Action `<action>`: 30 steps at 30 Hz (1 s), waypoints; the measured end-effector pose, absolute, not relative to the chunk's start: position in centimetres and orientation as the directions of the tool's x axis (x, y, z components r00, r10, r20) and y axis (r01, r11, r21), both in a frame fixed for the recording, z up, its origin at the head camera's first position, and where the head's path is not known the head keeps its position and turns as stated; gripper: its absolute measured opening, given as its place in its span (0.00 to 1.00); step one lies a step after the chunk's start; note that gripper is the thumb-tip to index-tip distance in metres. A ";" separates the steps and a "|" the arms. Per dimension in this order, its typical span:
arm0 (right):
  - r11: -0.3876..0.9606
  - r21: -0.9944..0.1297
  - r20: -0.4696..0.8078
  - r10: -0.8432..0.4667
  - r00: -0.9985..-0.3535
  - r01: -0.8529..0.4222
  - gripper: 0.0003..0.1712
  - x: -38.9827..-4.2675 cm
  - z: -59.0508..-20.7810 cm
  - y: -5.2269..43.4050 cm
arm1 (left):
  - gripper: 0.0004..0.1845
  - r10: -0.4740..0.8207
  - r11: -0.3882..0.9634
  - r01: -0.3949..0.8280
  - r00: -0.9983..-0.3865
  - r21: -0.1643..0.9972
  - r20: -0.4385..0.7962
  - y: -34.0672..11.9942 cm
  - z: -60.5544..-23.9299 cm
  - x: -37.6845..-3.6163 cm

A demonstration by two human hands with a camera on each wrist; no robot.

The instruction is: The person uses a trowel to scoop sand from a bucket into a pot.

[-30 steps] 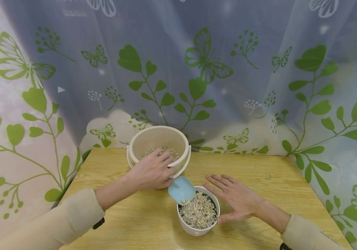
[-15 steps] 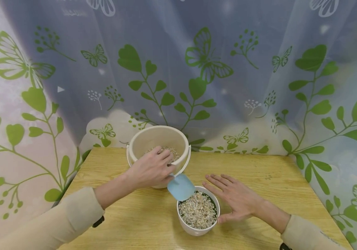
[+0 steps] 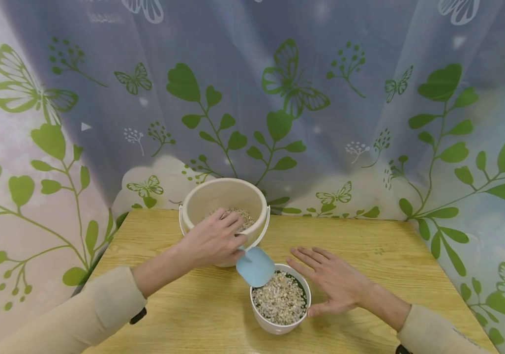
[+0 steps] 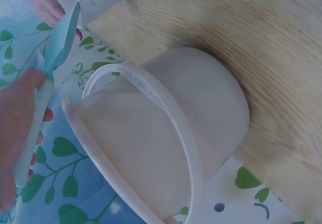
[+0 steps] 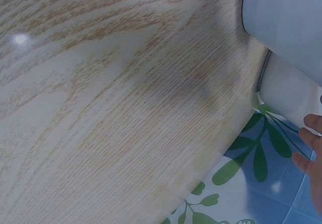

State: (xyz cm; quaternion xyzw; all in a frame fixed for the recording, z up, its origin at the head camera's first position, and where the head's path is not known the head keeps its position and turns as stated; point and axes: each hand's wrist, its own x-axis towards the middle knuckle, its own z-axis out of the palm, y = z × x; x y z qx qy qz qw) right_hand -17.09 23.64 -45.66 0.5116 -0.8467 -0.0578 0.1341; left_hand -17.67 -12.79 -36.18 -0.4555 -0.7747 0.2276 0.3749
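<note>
My left hand (image 3: 214,242) grips the handle of a small light-blue plastic scoop (image 3: 255,266), fingers curled round it. The scoop's blade points away from my palm, down and to the right, and its tip hangs over the near-left rim of the small white round pot (image 3: 281,322). The long axis of the scoop runs on a slant from my left hand toward that pot. In the left wrist view the scoop (image 4: 59,45) shows edge-on beyond my thumb, with the pot's wall just past its tip.

The pot is filled close to its rim with pale, coarse gravel (image 3: 280,299). It stands on the light wooden counter (image 3: 367,246), toward the near edge, just in front and to the right of my left hand.

Directly behind my left hand stands the cream plastic bucket with a hoop handle (image 3: 224,196), holding a lower layer of the same gravel. My knuckles overlap its front rim in the head view; I cannot tell if they touch it.

My right hand (image 3: 334,280) lies with fingers straight and spread, holding nothing, its palm against the right wall of the pot, thumb at the near side.

The left hand alone carries the scoop; both hands are close to the pot, one on each side.
</note>
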 end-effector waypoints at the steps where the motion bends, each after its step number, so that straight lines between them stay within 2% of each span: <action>1: 0.469 0.232 0.168 -0.882 -0.440 -0.852 0.66 -17.1 -45.7 23.7 | 0.21 0.874 0.485 0.539 -0.305 -0.688 0.377 -12.8 -36.3 -17.7; 7: 0.465 0.223 0.159 -0.884 -0.439 -0.857 0.65 -17.0 -45.7 23.7 | 0.20 0.858 0.513 0.587 -0.344 -0.627 0.380 -13.0 -36.7 -17.5; 20: 0.464 0.219 0.149 -0.885 -0.441 -0.858 0.66 -17.1 -45.5 23.6 | 0.24 0.808 0.585 0.630 -0.507 -0.510 0.301 -13.4 -36.1 -18.2; 30: 0.459 0.232 0.151 -0.888 -0.434 -0.858 0.66 -17.3 -45.3 23.6 | 0.21 0.789 0.615 0.666 -0.519 -0.423 0.330 -14.1 -35.3 -18.5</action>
